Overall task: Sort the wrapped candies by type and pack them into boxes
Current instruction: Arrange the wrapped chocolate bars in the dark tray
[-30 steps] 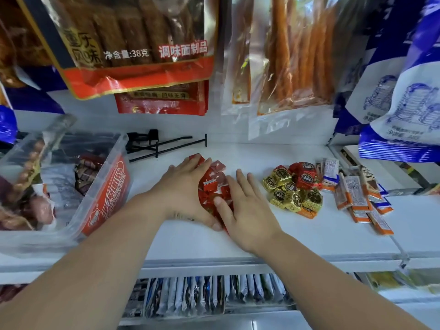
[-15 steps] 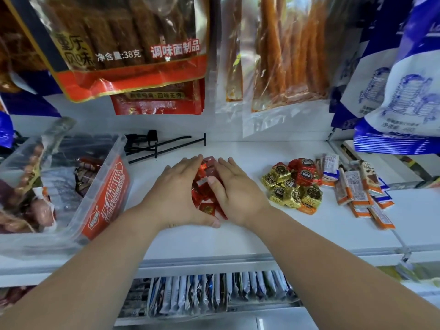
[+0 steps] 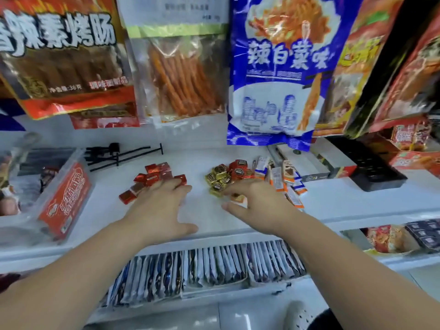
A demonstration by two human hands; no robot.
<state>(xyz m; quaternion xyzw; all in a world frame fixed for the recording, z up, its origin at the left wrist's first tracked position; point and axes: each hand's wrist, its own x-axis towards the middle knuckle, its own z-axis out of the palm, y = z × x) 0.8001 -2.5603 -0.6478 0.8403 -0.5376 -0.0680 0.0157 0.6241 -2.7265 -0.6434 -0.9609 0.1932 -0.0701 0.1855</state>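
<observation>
Red candies touch the spread left hand

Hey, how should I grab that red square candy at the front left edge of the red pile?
I'd pinch the red square candy across its two side edges, coming from above and the left. It lies flat on the white shelf with that side open; the red pile and the left hand crowd its right.
</observation>
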